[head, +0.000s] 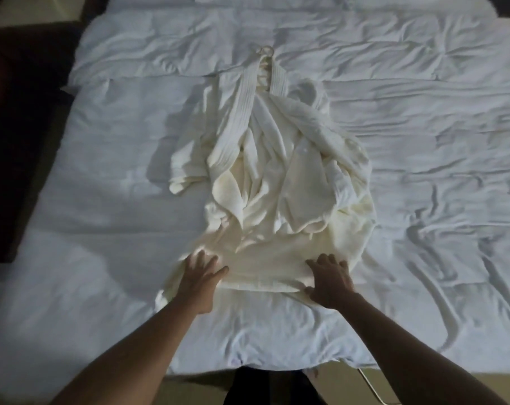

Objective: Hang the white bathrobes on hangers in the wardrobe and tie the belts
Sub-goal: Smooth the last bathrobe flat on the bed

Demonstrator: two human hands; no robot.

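Note:
A cream-white bathrobe (274,176) lies crumpled on the bed, collar far from me and hem toward me. A hanger's hook (266,51) shows at the collar end, the rest hidden inside the robe. My left hand (199,276) rests flat on the hem's left part with fingers spread. My right hand (329,280) lies on the hem's right part, fingers extended and thumb at the fabric's near edge. A ribbed lapel band (239,118) runs down the left of the robe. I cannot make out the belt among the folds.
The bed's wrinkled white duvet (437,171) fills most of the view. Dark floor or furniture (17,141) lies along the bed's left side. The bed's near edge (247,366) is just in front of my legs, with a thin pale cord (370,381) at the lower right.

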